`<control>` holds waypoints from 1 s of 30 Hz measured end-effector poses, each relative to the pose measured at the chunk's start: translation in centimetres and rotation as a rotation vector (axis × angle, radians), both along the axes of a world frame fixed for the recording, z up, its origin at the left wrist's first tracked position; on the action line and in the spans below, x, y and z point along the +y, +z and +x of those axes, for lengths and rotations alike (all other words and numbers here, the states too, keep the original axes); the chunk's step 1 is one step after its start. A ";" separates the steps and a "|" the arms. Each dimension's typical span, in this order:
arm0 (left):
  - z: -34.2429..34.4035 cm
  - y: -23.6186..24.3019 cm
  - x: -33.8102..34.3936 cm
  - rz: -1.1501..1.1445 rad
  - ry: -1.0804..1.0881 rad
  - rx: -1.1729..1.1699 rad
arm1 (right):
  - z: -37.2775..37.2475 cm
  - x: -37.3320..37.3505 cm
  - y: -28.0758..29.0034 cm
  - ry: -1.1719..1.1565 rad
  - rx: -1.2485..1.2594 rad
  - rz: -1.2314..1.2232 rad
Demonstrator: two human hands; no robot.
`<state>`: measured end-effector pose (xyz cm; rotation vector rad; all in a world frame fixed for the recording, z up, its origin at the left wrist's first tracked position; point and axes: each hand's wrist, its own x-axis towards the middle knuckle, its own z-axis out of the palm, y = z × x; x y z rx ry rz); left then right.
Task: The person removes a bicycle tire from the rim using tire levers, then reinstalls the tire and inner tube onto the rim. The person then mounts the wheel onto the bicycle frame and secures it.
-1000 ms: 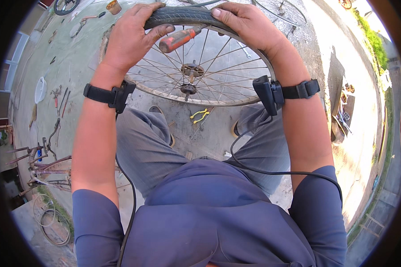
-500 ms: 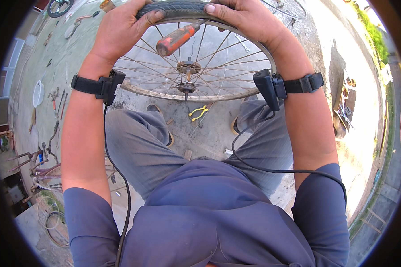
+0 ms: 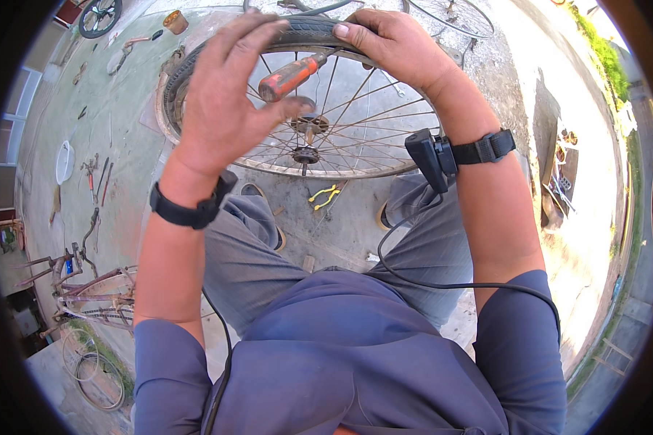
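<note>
Gripping the black rubber tyre (image 3: 308, 30) at the top of the spoked metal bicycle wheel (image 3: 355, 138), the right hand (image 3: 392, 43) curls closed over it. The left hand (image 3: 225, 94) hovers spread open just beside the orange-handled screwdriver (image 3: 292, 75) lodged among the spokes. Yellow-handled pliers (image 3: 323, 196) lie on the ground between the feet.

An outdoor yard is shown, lit by strong sunlight. The ground is formed by a worn concrete floor (image 3: 87, 109), greenish on the left and pale where the sun falls on the right. Small tools (image 3: 94, 177) and a white dish (image 3: 64, 161) are scattered across it at the left. A small black wheel (image 3: 98, 14) is seen at the top left. An old bicycle frame (image 3: 87, 290) lies at the lower left. A strip of grass (image 3: 602, 54) is seen along the upper right edge.
</note>
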<state>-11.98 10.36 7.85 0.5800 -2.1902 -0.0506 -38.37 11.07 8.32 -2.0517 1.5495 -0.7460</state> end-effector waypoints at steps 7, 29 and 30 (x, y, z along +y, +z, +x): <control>-3.4 -0.6 3.5 0.705 -0.085 0.381 | 0.3 0.2 -1.5 -0.106 -0.016 -0.124; -3.8 -0.2 -0.5 1.053 -0.208 0.724 | -1.0 0.5 -1.7 -0.147 -0.130 -0.039; -3.4 -0.1 -0.7 1.059 -0.224 0.740 | -1.0 0.5 -1.8 -0.158 -0.112 -0.070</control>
